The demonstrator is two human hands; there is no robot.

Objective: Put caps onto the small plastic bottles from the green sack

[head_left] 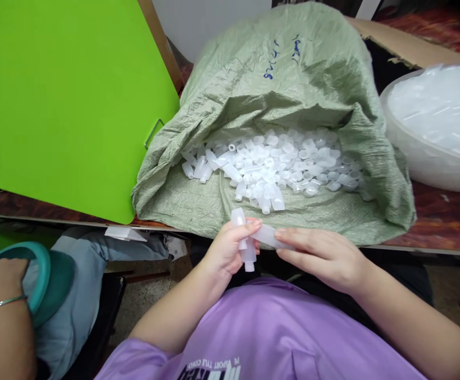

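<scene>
My left hand [230, 244] is closed around small translucent white plastic tubes [249, 254], one with a threaded neck pointing down toward me. Another tube [268, 236] lies between my two hands, its right end gripped by the fingers of my right hand [325, 256]. Its left end meets the fingers of my left hand. Just beyond my hands, a green woven sack [190, 203] lies with its mouth open toward me. Many more of the same white tubes [269, 163] are heaped inside that mouth.
At the right stands a large translucent tub [431, 158] heaped with white plastic pieces. A bright green panel [64, 95] with a wire handle fills the upper left. At lower left, a co-worker's hand [2, 282] reaches into a teal bucket [51, 285]. Behind the tub is a cardboard box [408, 45].
</scene>
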